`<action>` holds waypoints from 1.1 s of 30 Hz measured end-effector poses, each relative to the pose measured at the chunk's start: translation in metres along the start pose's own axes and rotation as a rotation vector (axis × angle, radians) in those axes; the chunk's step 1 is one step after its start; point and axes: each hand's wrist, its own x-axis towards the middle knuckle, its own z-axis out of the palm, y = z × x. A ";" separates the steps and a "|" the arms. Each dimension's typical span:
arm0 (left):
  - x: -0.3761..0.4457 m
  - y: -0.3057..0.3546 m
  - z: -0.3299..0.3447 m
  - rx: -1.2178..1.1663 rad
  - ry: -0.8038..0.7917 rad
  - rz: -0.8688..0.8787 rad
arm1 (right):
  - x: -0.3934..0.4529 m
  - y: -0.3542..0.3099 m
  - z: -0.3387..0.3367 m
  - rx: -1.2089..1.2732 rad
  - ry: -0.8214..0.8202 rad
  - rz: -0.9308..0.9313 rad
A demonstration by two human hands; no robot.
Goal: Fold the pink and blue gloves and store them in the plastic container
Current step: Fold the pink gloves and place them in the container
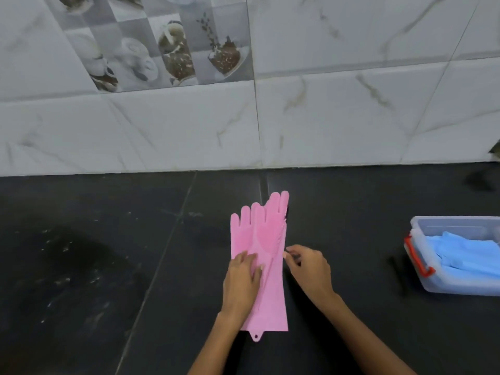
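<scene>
Hands came first: your left hand [242,277] lay flat, fingers straight, pressing the pink gloves [261,263] down near their middle. Your right hand [308,269] sat at their right edge with fingers curled; it seemed to pinch that edge, though the contact was too small to be sure.

The pink gloves lay stacked lengthwise on the dark counter [108,266], fingers toward the tiled wall [324,117], cuffs toward you, a small hanging tab showing at the near end. They were not yet folded.

Off to your right, well apart from the gloves, stood the container [446,288] with a red latch [416,257]. Blue gloves [465,255] already lay inside it, so that half of the job looked done.

You appeared to be squaring up the pink pair before folding. The next move would likely call for holding the middle pinned with your left hand, bringing one end over the other, then carrying the bundle right into the container beside the blue gloves.
</scene>
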 end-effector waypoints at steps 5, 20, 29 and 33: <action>0.026 0.000 -0.002 -0.266 0.058 -0.091 | 0.012 -0.016 0.016 0.024 0.022 0.101; 0.058 0.028 0.001 -0.331 0.207 -0.036 | 0.025 -0.005 0.015 0.455 -0.011 0.265; 0.036 0.119 0.003 -0.670 0.017 0.180 | 0.008 0.013 -0.043 0.783 0.027 0.243; 0.030 0.136 0.001 -1.067 -0.088 0.056 | 0.002 0.020 -0.085 0.619 0.149 0.121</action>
